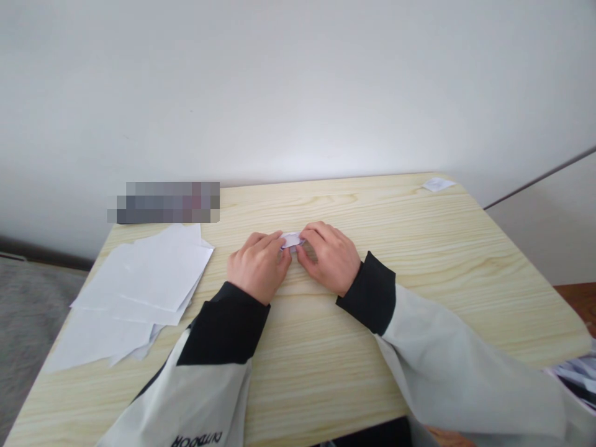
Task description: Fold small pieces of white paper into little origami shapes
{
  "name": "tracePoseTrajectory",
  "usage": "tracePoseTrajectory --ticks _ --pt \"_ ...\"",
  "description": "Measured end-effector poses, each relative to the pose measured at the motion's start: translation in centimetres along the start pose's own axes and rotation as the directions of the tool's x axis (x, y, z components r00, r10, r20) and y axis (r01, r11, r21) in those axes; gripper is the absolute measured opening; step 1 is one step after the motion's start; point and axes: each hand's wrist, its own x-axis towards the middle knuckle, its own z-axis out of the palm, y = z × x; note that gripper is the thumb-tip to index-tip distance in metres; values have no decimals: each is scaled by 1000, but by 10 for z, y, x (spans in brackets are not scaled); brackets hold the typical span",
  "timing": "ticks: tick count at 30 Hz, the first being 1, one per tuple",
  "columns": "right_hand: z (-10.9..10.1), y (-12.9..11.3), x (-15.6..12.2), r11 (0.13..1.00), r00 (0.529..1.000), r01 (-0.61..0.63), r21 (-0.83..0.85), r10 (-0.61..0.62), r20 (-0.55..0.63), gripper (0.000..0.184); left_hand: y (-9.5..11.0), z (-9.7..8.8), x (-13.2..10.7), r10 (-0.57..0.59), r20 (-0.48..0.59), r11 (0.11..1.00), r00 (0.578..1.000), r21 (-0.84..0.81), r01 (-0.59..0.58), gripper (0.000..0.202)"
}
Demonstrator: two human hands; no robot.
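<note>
A small folded piece of white paper (292, 239) lies on the light wooden table (419, 261), near its middle. My left hand (259, 265) has its fingers curled and pressed on the paper's left end. My right hand (328, 255) does the same on the right end, fingertips pinched down on it. Most of the paper is hidden under my fingers. Both sleeves are pale with black cuffs.
A loose stack of white sheets (139, 288) covers the table's left side and overhangs its left edge. A small white scrap (437, 184) lies at the far right corner. A blurred dark object (162, 202) sits at the far left edge. A white wall rises behind.
</note>
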Motion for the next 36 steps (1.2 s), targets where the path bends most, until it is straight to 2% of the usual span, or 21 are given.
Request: tracePoseTrajectory --ticks 5,8,12,19,26,36 --pt "1 -2 0 1000 1000 -16 19 16 1 18 0 2 3 -47 41 995 998 -90 50 20" --pt "3 -1 0 999 999 -32 40 33 -2 16 -1 3 3 -62 26 990 998 -129 65 19" --pt "4 -2 0 995 997 -81 62 81 -4 12 0 5 3 -85 2 988 996 -131 84 16" --pt "7 -6 1 981 984 -174 88 177 -23 8 4 9 3 -102 23 983 994 -149 105 10" --pt "4 -7 0 987 987 -160 21 159 19 12 4 9 2 -92 18 987 996 -133 93 11" --pt "4 -7 2 981 979 -183 -69 188 75 8 5 5 5 -178 163 965 971 -163 204 13"
